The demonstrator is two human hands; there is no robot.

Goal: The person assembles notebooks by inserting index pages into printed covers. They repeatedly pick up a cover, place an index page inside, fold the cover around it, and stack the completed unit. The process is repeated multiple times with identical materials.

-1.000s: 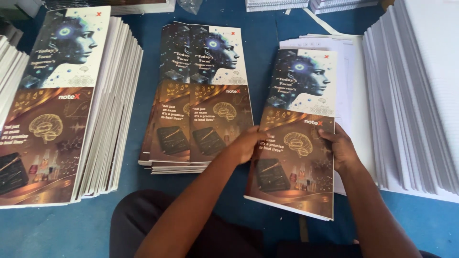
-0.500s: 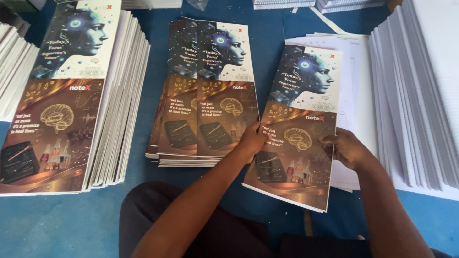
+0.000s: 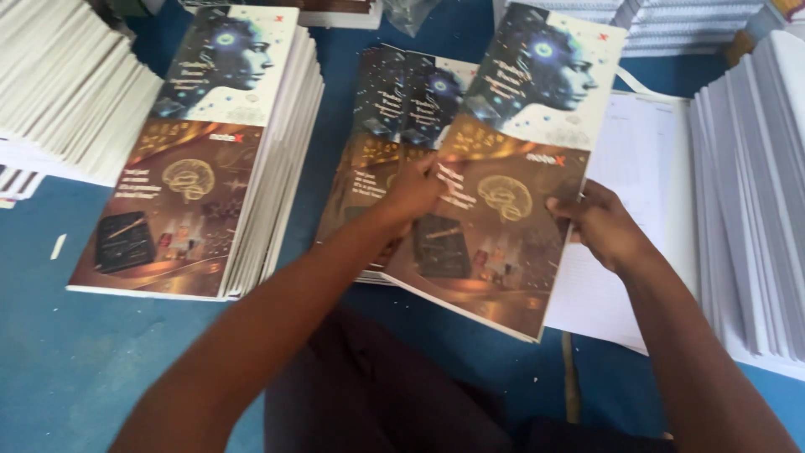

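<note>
Both hands are closed on one notebook [image 3: 511, 159], which is held tilted above the blue tabletop [image 3: 50, 352]: the left hand [image 3: 417, 191] is pressed on the cover near its left edge with fingers curled over it, and the right hand [image 3: 599, 225] pinches the right edge at mid-height. The notebook's left part overlaps a middle stack [image 3: 381, 126] of like notebooks, and its right part hangs over a pile of ruled sheets [image 3: 646, 168]. Its lower corner is raised clear of the tabletop. To the left, a tall stack [image 3: 210, 143] of the same notebooks is set well apart, with a strip of bare blue between it and the middle stack. Farther left, white page blocks [image 3: 67, 92] are fanned. Close on the right, more white page blocks [image 3: 755, 193] are stacked, leaving little room beside the right hand. Bare tabletop is seen along the near edge on both sides of the arms.
</note>
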